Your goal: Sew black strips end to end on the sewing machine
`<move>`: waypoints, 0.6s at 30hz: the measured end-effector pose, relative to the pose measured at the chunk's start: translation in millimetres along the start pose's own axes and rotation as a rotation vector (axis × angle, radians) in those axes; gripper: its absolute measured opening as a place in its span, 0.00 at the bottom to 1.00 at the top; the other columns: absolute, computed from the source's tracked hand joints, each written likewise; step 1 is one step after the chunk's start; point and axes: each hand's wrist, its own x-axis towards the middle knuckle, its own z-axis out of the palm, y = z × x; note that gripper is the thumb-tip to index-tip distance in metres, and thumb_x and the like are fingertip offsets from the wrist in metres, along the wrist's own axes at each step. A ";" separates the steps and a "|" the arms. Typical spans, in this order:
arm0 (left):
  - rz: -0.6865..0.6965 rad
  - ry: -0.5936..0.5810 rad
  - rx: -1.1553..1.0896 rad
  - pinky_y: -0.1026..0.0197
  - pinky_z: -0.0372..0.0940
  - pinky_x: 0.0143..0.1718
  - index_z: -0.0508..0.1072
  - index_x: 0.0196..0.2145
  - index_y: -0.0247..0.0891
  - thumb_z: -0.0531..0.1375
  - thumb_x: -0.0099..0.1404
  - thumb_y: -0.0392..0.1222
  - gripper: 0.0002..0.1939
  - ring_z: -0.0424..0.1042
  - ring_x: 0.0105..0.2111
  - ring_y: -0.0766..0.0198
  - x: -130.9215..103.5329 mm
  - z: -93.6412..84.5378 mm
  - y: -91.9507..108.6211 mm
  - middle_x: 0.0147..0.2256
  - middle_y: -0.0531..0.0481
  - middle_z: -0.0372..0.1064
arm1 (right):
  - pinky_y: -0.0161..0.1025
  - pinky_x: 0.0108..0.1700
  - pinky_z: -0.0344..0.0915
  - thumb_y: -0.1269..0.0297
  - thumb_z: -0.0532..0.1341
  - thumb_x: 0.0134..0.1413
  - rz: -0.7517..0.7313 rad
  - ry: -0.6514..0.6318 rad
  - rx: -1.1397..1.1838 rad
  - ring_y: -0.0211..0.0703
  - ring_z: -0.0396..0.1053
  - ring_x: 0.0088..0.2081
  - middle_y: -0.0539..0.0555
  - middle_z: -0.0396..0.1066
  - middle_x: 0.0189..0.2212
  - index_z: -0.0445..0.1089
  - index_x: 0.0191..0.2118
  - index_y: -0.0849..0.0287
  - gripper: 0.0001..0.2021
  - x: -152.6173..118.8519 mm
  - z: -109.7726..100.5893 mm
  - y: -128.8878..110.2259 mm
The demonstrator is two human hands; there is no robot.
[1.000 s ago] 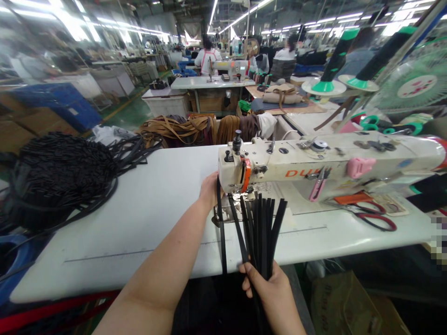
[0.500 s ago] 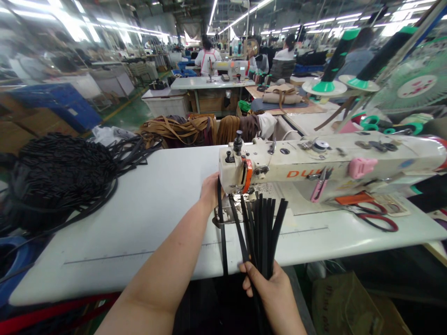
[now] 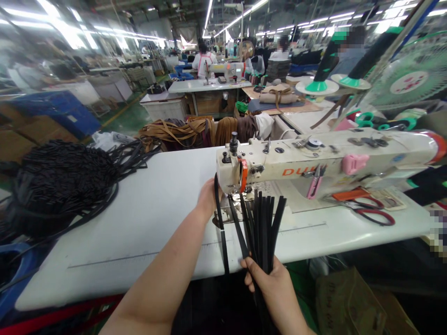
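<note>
A white sewing machine [image 3: 272, 160] stands on the white table. My left hand [image 3: 208, 197] is at the left of its head, beside a black strap [image 3: 224, 249] that runs down over the table's front edge; its fingers are hidden behind the machine head and strap. A small light gap now shows across that strap near the metal plate. Closed round a fanned bundle of black straps [image 3: 263, 232] is my right hand [image 3: 265, 274], at the table's front edge. The upper ends of the bundle reach up to the needle area.
A big heap of black straps [image 3: 66, 181] lies on the left. Red-handled scissors [image 3: 375, 216] rest right of the machine, with pink snips [image 3: 315, 184] against its body. Brown straps [image 3: 185, 132] hang behind the table. Thread cones [image 3: 319, 77] and a fan [image 3: 408, 83] stand at the back right.
The black strap by my left hand was unbroken and now shows a gap near the plate. The view has shifted slightly. My right hand keeps its hold on the bundle.
</note>
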 end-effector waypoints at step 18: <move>0.410 -0.051 0.290 0.39 0.63 0.65 0.77 0.53 0.40 0.56 0.75 0.41 0.14 0.69 0.61 0.50 -88.2 -8.3 7.1 0.56 0.43 0.75 | 0.31 0.22 0.63 0.47 0.77 0.40 0.122 -0.067 0.199 0.37 0.70 0.20 0.51 0.73 0.19 0.74 0.30 0.63 0.23 -11.1 -18.3 -7.0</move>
